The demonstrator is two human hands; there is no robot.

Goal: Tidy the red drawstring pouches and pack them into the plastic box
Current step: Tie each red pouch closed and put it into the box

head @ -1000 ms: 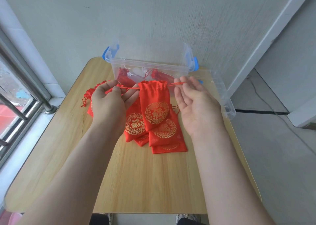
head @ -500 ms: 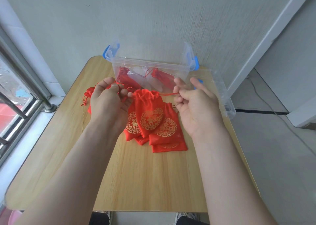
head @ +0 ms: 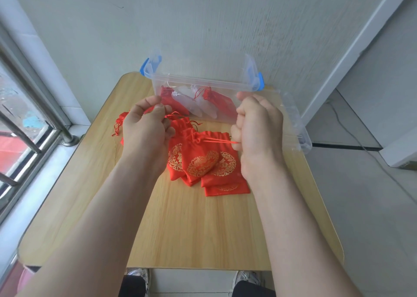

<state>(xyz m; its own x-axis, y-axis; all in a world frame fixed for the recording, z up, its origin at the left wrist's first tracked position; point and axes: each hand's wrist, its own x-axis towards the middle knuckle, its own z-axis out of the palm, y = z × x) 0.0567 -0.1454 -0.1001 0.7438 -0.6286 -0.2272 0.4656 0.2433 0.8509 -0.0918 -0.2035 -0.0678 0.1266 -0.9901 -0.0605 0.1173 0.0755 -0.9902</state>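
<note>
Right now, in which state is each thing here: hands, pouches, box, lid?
Front pouch, mouth gathered shut, cord pulled straight.
Right hand, fist gripping that cord.
Left hand, pinches a second cord.
Loose pouches, piled, not packed.
Plastic box, open, holds packed pouches.
Lid, off, right of the box.

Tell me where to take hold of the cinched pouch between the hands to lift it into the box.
Probably the gathered neck of the cinched pouch, pinched from above. It is the narrowest, bunched part, and the cord runs sideways to the right hand. The wide body overlaps the loose pouches, so gripping there might drag them.
</note>
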